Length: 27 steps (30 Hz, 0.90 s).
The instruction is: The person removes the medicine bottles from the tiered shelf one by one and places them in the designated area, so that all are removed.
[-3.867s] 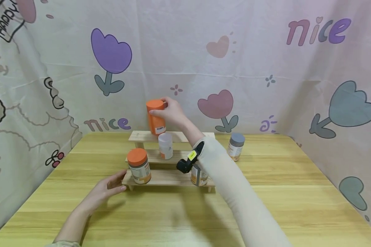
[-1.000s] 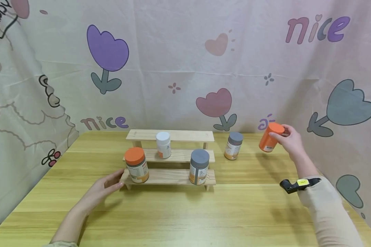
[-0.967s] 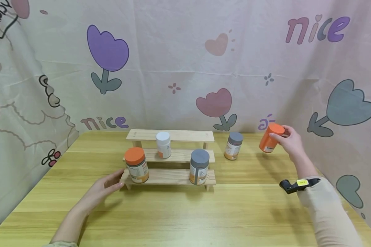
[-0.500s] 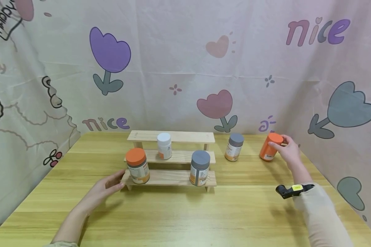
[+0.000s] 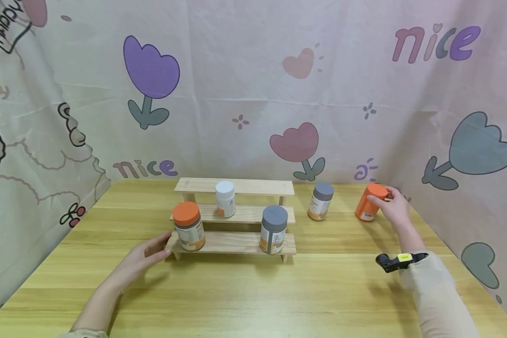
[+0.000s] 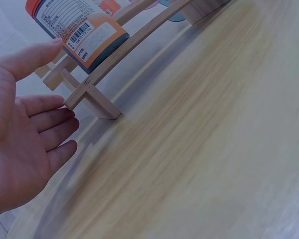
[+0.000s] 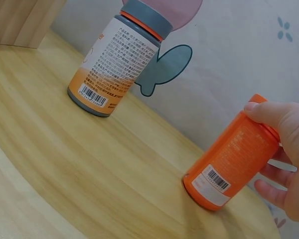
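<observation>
At the right of the table, my right hand (image 5: pixel 396 209) holds an orange bottle (image 5: pixel 368 203) near its lid, thumb on the near side and fingers behind. In the right wrist view the bottle (image 7: pixel 229 162) has its base down at the tabletop. My left hand (image 5: pixel 139 260) is at the left end of a three-step wooden shelf (image 5: pixel 236 241). Its fingers are extended and loose; in the left wrist view the fingertips (image 6: pixel 65 102) are at the end of the lowest plank (image 6: pixel 122 52), with the thumb near the orange-lidded jar (image 6: pixel 94 37).
The lowest step bears the orange-lidded jar (image 5: pixel 188 227) at left and a grey-lidded jar (image 5: pixel 273 230) at right. On the middle step stands a white bottle (image 5: pixel 225 199). A grey-lidded bottle (image 5: pixel 320 202) stands on the table between shelf and right hand. A printed curtain (image 5: pixel 236 70) hangs behind.
My right hand has carried the orange bottle from the shelf's top step to the right and lowered it to the tabletop. My left hand has stayed at the shelf's end.
</observation>
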Available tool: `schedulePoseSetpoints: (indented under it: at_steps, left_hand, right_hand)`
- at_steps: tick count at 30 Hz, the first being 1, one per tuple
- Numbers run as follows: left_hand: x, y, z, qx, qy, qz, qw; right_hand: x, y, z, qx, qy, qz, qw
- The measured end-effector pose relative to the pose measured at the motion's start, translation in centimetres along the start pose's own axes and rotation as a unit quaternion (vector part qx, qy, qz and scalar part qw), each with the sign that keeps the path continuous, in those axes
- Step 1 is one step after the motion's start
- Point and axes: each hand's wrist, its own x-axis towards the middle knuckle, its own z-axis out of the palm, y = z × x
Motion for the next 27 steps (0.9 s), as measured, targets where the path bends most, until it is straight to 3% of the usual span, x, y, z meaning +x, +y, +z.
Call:
schedulePoseSetpoints:
  at_steps: [17,27]
  left_hand:
    - [0.1,-0.1,0.0,0.001,-0.001,-0.002,1.0000]
    - [0.1,-0.1,-0.1,0.009,-0.001,0.002,1.0000]
  right_hand:
    - [-0.4,-0.2,-0.5,0.010,-0.012,-0.019,0.9997]
    - [-0.4,-1.5,-1.7,-0.003,-0.006,-0.038,0.9992]
